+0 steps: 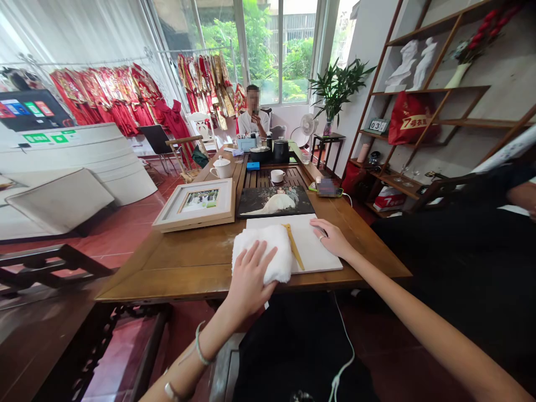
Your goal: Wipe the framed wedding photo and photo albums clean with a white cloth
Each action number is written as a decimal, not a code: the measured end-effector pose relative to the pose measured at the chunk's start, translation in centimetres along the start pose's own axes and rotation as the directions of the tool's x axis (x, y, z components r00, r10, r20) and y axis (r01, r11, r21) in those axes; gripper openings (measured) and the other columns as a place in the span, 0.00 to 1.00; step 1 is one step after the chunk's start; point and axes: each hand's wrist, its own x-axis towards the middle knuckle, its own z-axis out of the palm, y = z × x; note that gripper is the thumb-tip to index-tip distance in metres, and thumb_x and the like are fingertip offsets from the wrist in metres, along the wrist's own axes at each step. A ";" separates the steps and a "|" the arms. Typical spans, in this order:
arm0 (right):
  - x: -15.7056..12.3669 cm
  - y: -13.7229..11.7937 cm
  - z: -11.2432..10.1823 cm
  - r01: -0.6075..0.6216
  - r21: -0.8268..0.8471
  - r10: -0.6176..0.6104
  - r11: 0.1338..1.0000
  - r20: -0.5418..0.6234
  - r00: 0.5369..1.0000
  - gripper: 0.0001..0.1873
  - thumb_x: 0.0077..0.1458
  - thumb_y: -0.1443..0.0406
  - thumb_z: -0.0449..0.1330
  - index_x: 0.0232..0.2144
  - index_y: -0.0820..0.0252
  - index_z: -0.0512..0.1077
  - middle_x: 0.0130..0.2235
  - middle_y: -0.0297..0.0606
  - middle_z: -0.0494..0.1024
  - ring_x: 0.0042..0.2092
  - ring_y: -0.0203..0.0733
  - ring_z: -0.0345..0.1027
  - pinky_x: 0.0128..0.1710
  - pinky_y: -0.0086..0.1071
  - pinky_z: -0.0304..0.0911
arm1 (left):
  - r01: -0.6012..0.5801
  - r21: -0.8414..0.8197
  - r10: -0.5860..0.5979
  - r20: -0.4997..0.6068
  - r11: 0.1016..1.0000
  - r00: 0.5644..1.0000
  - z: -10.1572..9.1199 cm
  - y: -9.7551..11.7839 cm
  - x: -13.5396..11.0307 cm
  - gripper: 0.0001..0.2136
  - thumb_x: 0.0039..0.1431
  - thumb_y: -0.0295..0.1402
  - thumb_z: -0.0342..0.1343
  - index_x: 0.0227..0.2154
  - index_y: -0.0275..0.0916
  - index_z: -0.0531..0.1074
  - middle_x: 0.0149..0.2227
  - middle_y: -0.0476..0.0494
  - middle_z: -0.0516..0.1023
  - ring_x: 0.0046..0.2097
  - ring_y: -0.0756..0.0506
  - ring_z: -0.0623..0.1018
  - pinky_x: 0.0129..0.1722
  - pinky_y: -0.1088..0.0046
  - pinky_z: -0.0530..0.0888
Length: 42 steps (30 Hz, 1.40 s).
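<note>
My left hand (250,273) lies flat, fingers spread, on a folded white cloth (268,248) at the near edge of the wooden table (188,262). The cloth covers the left part of a white board (312,245) that has a gold strip (293,245) running across it. My right hand (333,237) rests flat on the board's right side, fingers stretched out, a ring on one finger. Just behind the board lies a dark photo print (274,201), and to its left a light wooden picture frame (196,204).
Farther along the table stand a white teapot (221,166), a cup (277,176), a black kettle (281,149) and a phone (326,187). A person (252,114) sits at the far end. Red garments hang on racks at left; shelves stand at right; a dark bench (50,268) is near left.
</note>
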 end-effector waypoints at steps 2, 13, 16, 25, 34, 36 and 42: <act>0.0 -0.1 -0.1 0.009 -0.014 -0.009 1.000 0.008 1.000 0.14 0.55 0.66 0.54 0.42 0.58 0.75 0.51 0.46 0.76 0.54 0.50 0.69 0.58 0.48 0.60 | 0.039 0.026 -0.040 0.016 0.999 0.999 -0.1 -0.6 1.8 0.30 0.55 0.35 0.55 0.62 0.43 0.59 0.65 0.39 0.58 0.66 0.35 0.56 0.61 0.51 0.59; 0.0 -0.3 -0.2 0.011 -0.015 -0.011 1.000 0.025 1.000 0.14 0.56 0.65 0.54 0.43 0.58 0.75 0.51 0.47 0.75 0.54 0.50 0.68 0.57 0.48 0.60 | 0.052 0.034 -0.054 0.053 0.998 0.997 0.5 -3.7 11.3 0.26 0.63 0.43 0.49 0.62 0.41 0.58 0.64 0.39 0.61 0.65 0.36 0.58 0.61 0.55 0.59; 0.0 -0.4 -0.2 0.007 -0.022 -0.007 1.000 0.025 1.000 0.15 0.56 0.65 0.53 0.43 0.59 0.75 0.51 0.47 0.75 0.54 0.51 0.69 0.57 0.48 0.61 | 0.016 0.012 -0.016 0.041 1.000 0.999 1.0 -2.4 11.6 0.26 0.63 0.45 0.48 0.61 0.41 0.59 0.63 0.39 0.62 0.65 0.36 0.58 0.60 0.55 0.60; 0.0 -0.4 -0.3 0.036 -0.028 -0.035 0.999 0.033 0.999 0.15 0.56 0.64 0.53 0.44 0.59 0.74 0.51 0.48 0.75 0.54 0.51 0.68 0.57 0.48 0.60 | -0.165 0.032 0.164 0.053 0.986 0.985 1.0 1.9 7.1 0.28 0.60 0.40 0.53 0.62 0.41 0.57 0.66 0.36 0.56 0.67 0.34 0.52 0.62 0.49 0.54; 0.0 0.0 -0.1 0.013 -0.014 -0.013 1.000 0.011 1.000 0.15 0.55 0.65 0.54 0.44 0.57 0.74 0.51 0.45 0.75 0.55 0.49 0.68 0.58 0.47 0.59 | -0.251 -0.011 0.252 0.052 0.968 0.966 0.2 4.0 -0.8 0.34 0.57 0.41 0.55 0.65 0.44 0.51 0.68 0.39 0.50 0.68 0.34 0.48 0.63 0.49 0.52; 0.0 0.0 -0.1 0.015 -0.012 -0.015 1.000 0.015 1.000 0.15 0.55 0.65 0.54 0.44 0.57 0.74 0.51 0.46 0.75 0.55 0.49 0.68 0.58 0.48 0.59 | -0.182 -0.033 0.183 0.067 0.983 0.981 -0.2 3.8 -0.7 0.32 0.57 0.39 0.54 0.64 0.47 0.52 0.67 0.42 0.52 0.67 0.36 0.51 0.63 0.52 0.56; -0.1 0.0 0.0 0.025 -0.004 -0.025 1.000 0.000 1.000 0.14 0.55 0.65 0.54 0.43 0.56 0.74 0.51 0.45 0.76 0.55 0.49 0.68 0.58 0.48 0.59 | 0.011 0.025 -0.012 0.054 1.000 0.998 -0.6 2.3 3.3 0.27 0.59 0.38 0.53 0.62 0.45 0.58 0.64 0.40 0.60 0.65 0.35 0.58 0.60 0.52 0.61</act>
